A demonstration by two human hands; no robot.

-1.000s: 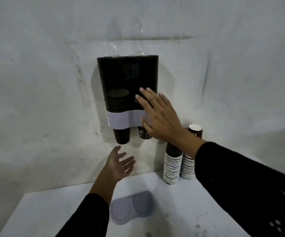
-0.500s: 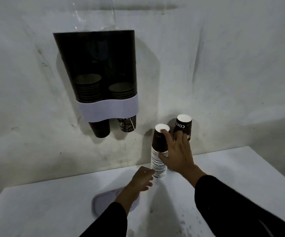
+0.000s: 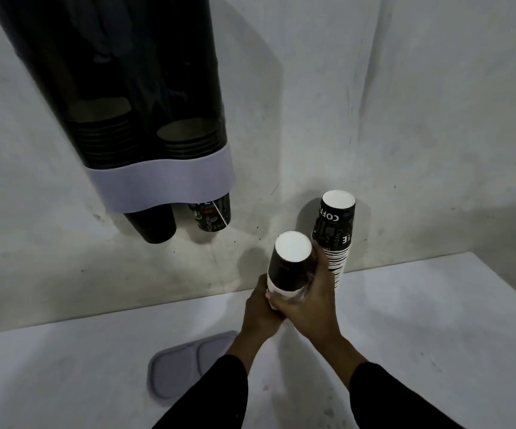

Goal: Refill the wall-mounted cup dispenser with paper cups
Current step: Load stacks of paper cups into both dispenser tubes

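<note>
Both hands, the left hand point(image 3: 261, 308) and right hand point(image 3: 307, 300), now grip the near cup stack point(image 3: 289, 263) by the table's point(image 3: 436, 320) back edge, the right having left the dispenser point(image 3: 120, 88) — pickup under way, loading probably next.

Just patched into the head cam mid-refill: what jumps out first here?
Both hands, the left hand and the right hand, grip a stack of upside-down paper cups over the white table by the wall. A second stack stands just behind it. Upper left hangs the dark two-tube dispenser, each tube only partly filled.
</note>
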